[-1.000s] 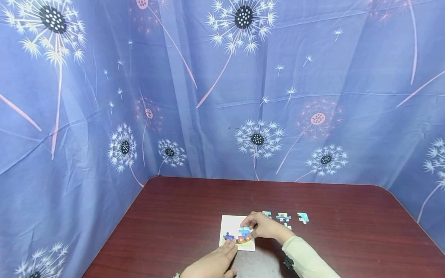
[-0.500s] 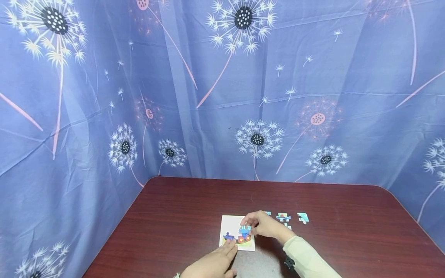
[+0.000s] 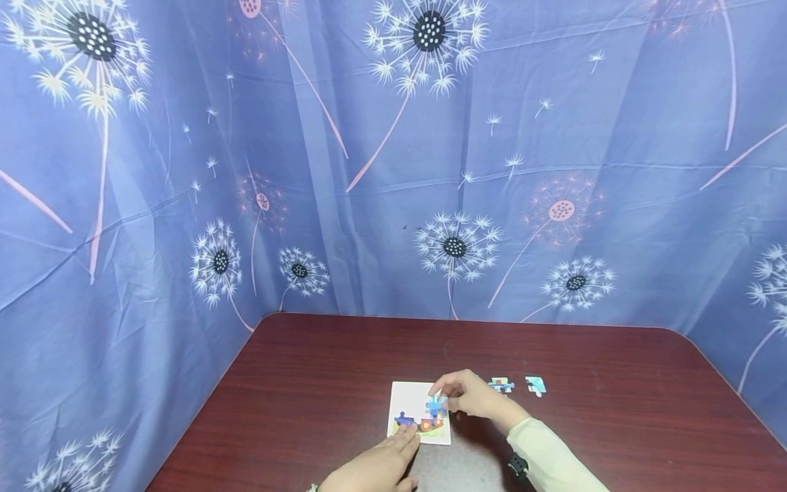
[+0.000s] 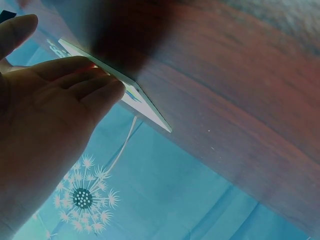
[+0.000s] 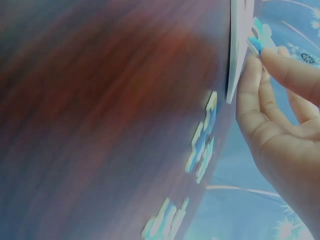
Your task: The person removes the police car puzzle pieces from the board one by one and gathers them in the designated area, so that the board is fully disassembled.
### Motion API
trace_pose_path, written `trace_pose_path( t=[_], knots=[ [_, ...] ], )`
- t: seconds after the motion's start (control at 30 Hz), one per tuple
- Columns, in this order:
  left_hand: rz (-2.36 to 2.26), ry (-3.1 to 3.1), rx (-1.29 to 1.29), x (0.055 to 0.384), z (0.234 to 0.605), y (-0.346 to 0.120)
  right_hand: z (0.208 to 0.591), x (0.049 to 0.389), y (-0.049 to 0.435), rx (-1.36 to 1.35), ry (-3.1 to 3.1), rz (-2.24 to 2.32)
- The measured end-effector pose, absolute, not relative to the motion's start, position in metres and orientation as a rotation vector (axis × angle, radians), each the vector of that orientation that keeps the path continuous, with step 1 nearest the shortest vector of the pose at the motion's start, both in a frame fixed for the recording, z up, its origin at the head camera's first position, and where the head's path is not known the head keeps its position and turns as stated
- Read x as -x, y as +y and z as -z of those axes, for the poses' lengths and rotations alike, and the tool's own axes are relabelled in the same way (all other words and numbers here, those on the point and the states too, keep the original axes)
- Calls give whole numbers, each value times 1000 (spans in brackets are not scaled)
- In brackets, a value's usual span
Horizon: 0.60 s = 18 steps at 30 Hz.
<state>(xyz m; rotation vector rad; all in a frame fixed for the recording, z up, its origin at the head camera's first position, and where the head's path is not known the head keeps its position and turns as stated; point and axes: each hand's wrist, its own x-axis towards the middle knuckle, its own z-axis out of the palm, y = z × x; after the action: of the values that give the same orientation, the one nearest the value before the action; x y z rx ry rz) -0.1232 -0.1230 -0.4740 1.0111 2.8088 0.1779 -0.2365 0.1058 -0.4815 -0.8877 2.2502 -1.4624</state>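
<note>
A white square puzzle board (image 3: 407, 393) lies on the table, with pieces of a train picture along its lower part. My left hand (image 3: 376, 465) rests straight fingers on the board's near left edge. In the left wrist view, those fingers lie over the rim of the board (image 4: 152, 109). Over the board's right side, my right hand (image 3: 470, 396) pinches a blue puzzle piece (image 3: 435, 407) between thumb and fingers. The right wrist view shows this puzzle piece (image 5: 264, 37) raised at a tilt by the fingertips. The lower train piece with red-orange wheels (image 3: 427, 425) sits below it.
Loose puzzle pieces lie right of the board, one with a train part (image 3: 501, 385) and a light-blue one (image 3: 535, 385). The right hand hides others, which show edge-on as puzzle pieces (image 5: 196, 146) in the right wrist view. A dandelion-print curtain (image 3: 369, 260) surrounds the reddish-brown table (image 3: 320, 389).
The right hand has shifted slightly right and away, and the blue piece it pinches has moved with it, away from the wheeled piece. The left hand stays put on the board.
</note>
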Motion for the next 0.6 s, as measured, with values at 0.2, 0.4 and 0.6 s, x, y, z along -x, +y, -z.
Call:
trace_pose_path(
  t=[0.2, 0.4, 0.6],
  knots=[
    [-172, 2831, -1029, 123, 475, -123, 479, 240, 118, 902, 2275, 1460],
    [-172, 2830, -1028, 123, 476, -124, 472, 241, 135, 845, 2374, 1382],
    [-185, 2815, -1032, 124, 478, -125, 470, 241, 157, 795, 2388, 1400]
  ],
)
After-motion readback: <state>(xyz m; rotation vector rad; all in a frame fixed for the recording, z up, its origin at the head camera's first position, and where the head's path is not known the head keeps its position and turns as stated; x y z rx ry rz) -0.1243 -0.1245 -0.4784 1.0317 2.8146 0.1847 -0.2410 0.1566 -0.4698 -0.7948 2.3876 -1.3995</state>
